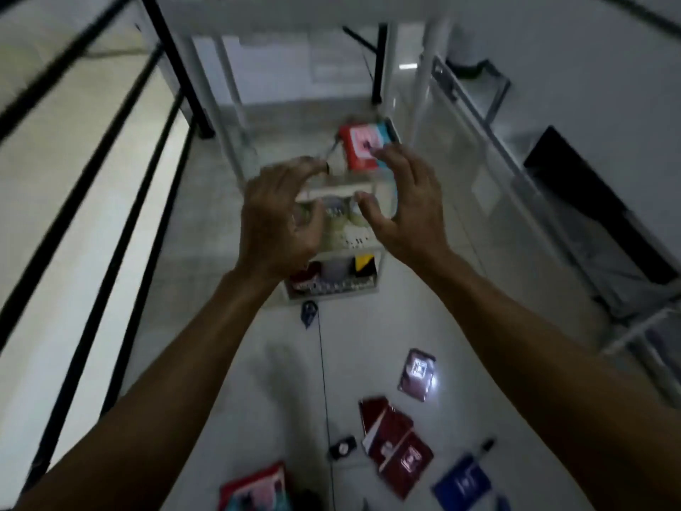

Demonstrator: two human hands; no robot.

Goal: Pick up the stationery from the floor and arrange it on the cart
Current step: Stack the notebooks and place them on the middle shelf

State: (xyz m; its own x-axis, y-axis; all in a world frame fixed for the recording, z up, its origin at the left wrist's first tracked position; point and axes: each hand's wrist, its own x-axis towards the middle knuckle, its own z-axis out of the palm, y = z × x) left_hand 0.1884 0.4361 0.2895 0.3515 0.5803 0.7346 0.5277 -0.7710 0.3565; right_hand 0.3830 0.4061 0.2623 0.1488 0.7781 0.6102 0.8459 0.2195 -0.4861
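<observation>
- While both arms reach out over the cart, plenty of stationery lies nearest us on the floor: a red and pink packet [254, 488] at the bottom edge, dark red packets [394, 451] fanned beside a blue booklet [462, 483], a small black item [342, 448], and one glossy maroon packet [416, 374] a little further on.
- Further out, a small blue tool [308, 312] lies on the tiles just before the white cart [379, 274], whose lower tier holds red, yellow and pale items.
- Now the hands, up over the top tier: left hand [280, 215] has fingers curled, right hand [401, 201] is spread with thumb tucked in, both closing around something pale between them.
- Motion blur is heavy, so I cannot tell whether either hand really grips it or merely frames it.
- Beyond the fingertips, a red and teal box [363, 145] sits on the far end of the top tier, the right fingertips just reaching it.
- The risk, I'd say: nudge that box while settling the pale item and it slides off the far edge, and a rolling cart could shift under a push.
</observation>
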